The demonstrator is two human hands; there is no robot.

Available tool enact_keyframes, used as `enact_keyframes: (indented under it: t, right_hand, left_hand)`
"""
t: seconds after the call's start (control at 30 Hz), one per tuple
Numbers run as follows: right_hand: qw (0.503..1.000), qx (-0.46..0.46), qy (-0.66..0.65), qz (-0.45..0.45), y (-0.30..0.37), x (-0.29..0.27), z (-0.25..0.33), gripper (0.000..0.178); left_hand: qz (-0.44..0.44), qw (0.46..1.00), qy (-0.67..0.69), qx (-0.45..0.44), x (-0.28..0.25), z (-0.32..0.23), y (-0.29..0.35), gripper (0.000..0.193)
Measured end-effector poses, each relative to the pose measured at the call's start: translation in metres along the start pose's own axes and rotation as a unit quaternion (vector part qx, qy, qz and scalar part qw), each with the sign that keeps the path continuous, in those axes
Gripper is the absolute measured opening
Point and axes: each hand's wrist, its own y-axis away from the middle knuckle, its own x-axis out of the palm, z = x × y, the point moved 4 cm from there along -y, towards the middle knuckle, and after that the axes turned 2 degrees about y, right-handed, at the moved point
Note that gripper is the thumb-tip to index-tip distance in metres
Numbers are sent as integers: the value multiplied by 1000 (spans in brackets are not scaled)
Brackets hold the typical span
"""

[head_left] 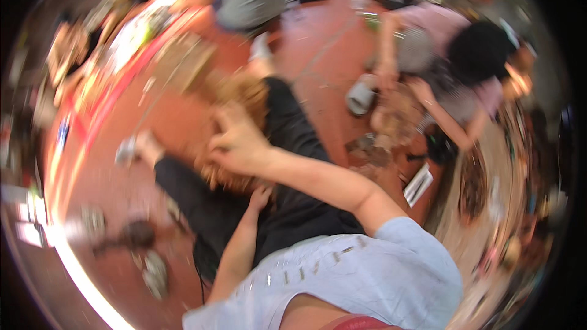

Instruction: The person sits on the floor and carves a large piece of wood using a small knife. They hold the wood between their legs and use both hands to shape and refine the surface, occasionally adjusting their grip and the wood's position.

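Motion smears the whole head view. A shaggy golden-brown bundle [246,92], its material too blurred to name, lies between my legs in black trousers [211,204]. Over it reaches my right hand [241,146], its fingers bent but apart, with nothing visible between them. Lower down, my left hand [262,198] rests against the bundle's near edge by my thigh, and its fingers are largely hidden. Beyond the bundle, to the left, sits a tan block-like piece [185,62].
On the right, a person in pink [437,27] bends over a brown piece [394,116] beside a grey-white cup-like container [362,94]. A white flat rectangular object [418,185] lies nearer. Dark and pale items [155,274] are on the red floor [116,189] at left. More people sit beyond.
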Motion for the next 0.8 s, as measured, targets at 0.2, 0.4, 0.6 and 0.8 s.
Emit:
enact_keyframes:
  t: [0.2, 0.4, 0.6, 0.8]
  right_hand:
    - [999, 6, 16, 49, -4, 20, -28, 15]
    - [990, -5, 101, 98, 20, 14, -2, 17]
    - [989, 68, 36, 127, 16, 12, -27, 15]
    - [989, 31, 77, 119, 21, 20, -12, 13]
  left_hand:
    - [-20, 996, -69, -61, -18, -65, 12, 47]
    - [-8, 994, -8, -111, 9, -98, 42, 46]
    - [-3, 994, 2, -109, 5, -97, 37, 45]
    - [-6, 992, 37, -117, 7, -102, 39, 44]
